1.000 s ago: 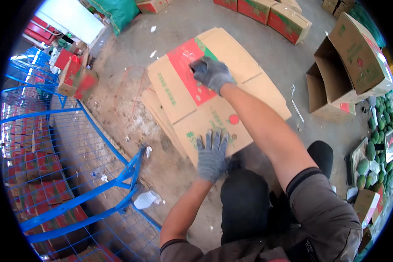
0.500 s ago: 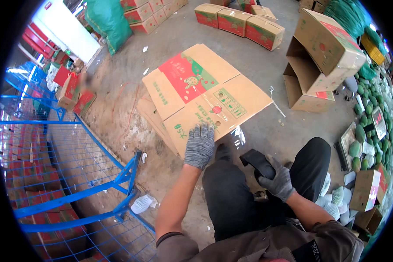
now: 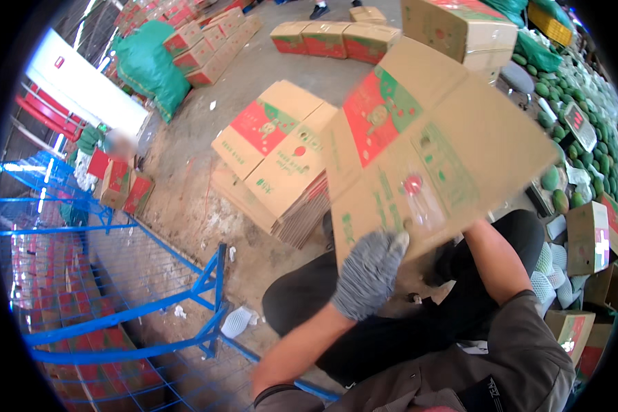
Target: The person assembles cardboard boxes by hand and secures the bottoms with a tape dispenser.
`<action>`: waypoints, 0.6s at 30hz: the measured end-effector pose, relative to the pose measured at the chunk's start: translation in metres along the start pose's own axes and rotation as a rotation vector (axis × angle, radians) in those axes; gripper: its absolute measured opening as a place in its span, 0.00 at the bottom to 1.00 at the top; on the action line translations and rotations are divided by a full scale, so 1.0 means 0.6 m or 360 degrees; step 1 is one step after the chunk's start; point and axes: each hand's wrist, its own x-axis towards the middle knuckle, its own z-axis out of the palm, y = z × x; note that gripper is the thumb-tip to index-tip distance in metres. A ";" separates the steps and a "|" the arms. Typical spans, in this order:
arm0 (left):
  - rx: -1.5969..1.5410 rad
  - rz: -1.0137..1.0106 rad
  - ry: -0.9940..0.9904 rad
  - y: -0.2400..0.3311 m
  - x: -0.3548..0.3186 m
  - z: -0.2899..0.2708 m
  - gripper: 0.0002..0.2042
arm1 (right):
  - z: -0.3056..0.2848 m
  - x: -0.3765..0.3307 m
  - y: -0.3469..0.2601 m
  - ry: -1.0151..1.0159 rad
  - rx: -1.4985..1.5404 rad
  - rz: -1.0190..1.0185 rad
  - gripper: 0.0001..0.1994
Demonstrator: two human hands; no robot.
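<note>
A flattened cardboard box (image 3: pixel 453 130), printed in red and green, is raised and tilted in front of me. My left hand (image 3: pixel 372 275), in a grey knit glove, is closed on its near edge. My right forearm reaches up behind this box, which hides my right hand and whatever it may hold. To the left, a stack of flat boxes (image 3: pixel 271 147) with the same print lies low on the floor, its layered edges facing me.
At my left stands a blue metal rail (image 3: pixel 123 312) with wire mesh. Closed cartons (image 3: pixel 333 40) and a green sack (image 3: pixel 151 69) are farther back. An upright open carton (image 3: pixel 460 31), a digital scale (image 3: pixel 580 127) and a heap of green fruit (image 3: pixel 601 161) lie to the right.
The top flat box has come off the stack, lifted up and rightward by my left hand. My right hand, which held a black tape dispenser, has gone behind it. The view has shifted.
</note>
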 end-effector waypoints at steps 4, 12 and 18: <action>-0.0334 0.0006 -0.0194 0.069 -0.047 0.088 0.29 | -0.119 -0.135 0.033 -0.0013 -0.0188 0.0054 0.21; -0.1206 -0.0555 -0.0212 0.001 -0.031 0.210 0.43 | -0.099 -0.204 0.130 -0.0180 -0.0554 -0.0001 0.19; -0.1760 -0.0930 -0.0338 0.045 0.083 0.317 0.51 | -0.051 -0.178 0.202 -0.0118 -0.0666 -0.0058 0.17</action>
